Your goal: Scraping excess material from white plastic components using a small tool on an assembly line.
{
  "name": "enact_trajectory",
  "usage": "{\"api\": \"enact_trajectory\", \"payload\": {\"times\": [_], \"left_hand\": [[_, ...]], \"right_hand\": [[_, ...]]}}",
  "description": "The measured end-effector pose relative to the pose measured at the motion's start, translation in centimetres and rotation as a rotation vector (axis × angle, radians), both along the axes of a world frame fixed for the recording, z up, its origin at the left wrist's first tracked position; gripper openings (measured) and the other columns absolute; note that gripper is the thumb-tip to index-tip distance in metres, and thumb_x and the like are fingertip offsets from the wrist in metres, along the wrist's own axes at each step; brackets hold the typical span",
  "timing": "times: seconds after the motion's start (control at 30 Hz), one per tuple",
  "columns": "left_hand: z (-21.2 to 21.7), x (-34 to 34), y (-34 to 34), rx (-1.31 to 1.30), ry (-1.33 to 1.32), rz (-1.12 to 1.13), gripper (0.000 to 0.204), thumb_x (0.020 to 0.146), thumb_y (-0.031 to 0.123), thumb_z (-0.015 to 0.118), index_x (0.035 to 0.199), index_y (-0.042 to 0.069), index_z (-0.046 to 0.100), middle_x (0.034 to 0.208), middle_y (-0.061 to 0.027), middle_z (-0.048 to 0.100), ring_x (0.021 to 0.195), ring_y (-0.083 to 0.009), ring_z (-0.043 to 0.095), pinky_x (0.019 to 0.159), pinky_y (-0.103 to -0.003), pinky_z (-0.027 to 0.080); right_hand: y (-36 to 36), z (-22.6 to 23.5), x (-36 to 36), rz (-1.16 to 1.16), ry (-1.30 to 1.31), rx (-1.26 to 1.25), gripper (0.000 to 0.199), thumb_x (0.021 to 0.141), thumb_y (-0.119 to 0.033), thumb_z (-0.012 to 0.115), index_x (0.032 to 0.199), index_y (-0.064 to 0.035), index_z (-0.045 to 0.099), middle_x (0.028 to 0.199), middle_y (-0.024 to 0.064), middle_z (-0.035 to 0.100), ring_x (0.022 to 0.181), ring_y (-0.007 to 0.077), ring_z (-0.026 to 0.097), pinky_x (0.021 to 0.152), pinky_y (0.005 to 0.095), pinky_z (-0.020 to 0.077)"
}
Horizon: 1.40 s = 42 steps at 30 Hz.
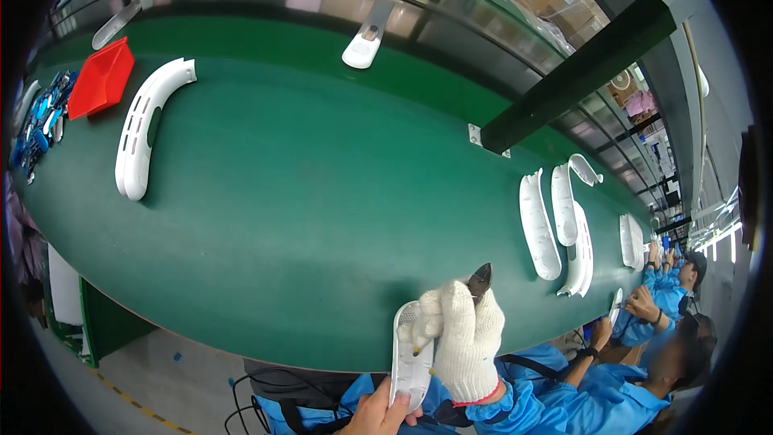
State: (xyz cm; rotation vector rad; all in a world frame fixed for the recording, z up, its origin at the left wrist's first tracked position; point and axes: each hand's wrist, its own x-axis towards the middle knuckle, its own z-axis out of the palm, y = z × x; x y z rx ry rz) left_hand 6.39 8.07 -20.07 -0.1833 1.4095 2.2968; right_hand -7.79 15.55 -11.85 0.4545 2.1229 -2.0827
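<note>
Near the front edge of the bench, my bare left hand (380, 412) is closed on the lower end of a white plastic shell (412, 377). The long, shallow shell shows its hollow inside, with dotted perforations toward its upper end. My right hand (469, 338), in a white knit glove, is closed around a tool with a dark pointed end (481, 280) sticking out at the top. The glove hides the rest of it, so its kind cannot be made out. The gloved fingers lie over the right side of the shell, where a small yellowish-black tip shows.
Several white shells (538, 225) lie on the green bench (306, 217) at right. A curved slotted white housing (145, 133), a red bin (102, 80) and a blue-and-white pile of small parts (44, 125) are at left. A dark post (576, 72) rises behind. Co-workers in blue (616, 387) sit at right.
</note>
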Motion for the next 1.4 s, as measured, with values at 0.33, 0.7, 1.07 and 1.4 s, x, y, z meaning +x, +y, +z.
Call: {"api": "enact_trajectory", "payload": {"times": [0.33,0.7,1.07,1.4], "left_hand": [[0.9,0.5,-0.6,-0.046,0.184,0.069,0.035,0.100,0.017,0.048,0.127,-0.006,0.049,0.103,-0.0149,0.064,0.091,-0.0248,0.064,0.081,-0.035,0.050],[0.6,-1.1,1.6,-0.139,0.023,0.219,0.027,0.101,0.015,0.043,0.112,-0.006,0.056,0.070,-0.0147,0.063,0.062,-0.0236,0.062,0.062,-0.036,0.050],[0.2,-1.2,1.6,-0.221,0.034,0.264,0.024,0.099,0.015,0.047,0.106,-0.004,0.060,0.069,-0.0195,0.060,0.062,-0.0275,0.061,0.059,-0.039,0.046],[-0.2,-1.2,1.7,-0.224,0.048,0.285,0.025,0.099,0.017,0.049,0.089,-0.004,0.059,0.060,-0.0177,0.058,0.054,-0.0279,0.061,0.051,-0.039,0.044]], "right_hand": [[1.9,-0.9,-1.0,0.067,-0.038,-0.115,0.031,0.101,-0.026,0.050,0.096,0.0036,0.058,0.063,0.0051,0.055,0.052,0.0146,0.055,0.056,0.0306,0.0499],[3.3,0.1,2.2,0.192,0.014,-0.057,0.035,0.104,-0.030,0.046,0.098,0.0025,0.058,0.070,0.0090,0.061,0.063,0.0171,0.063,0.059,0.0302,0.0525],[1.3,-0.5,3.2,0.055,-0.003,-0.174,0.044,0.101,-0.038,0.053,0.078,-0.0012,0.051,0.061,0.0108,0.053,0.054,0.0251,0.058,0.054,0.0396,0.0527],[0.4,-0.9,3.4,-0.028,0.032,-0.177,0.027,0.102,-0.024,0.051,0.091,0.0010,0.053,0.063,0.0100,0.056,0.056,0.0223,0.062,0.057,0.0379,0.0564]]}}
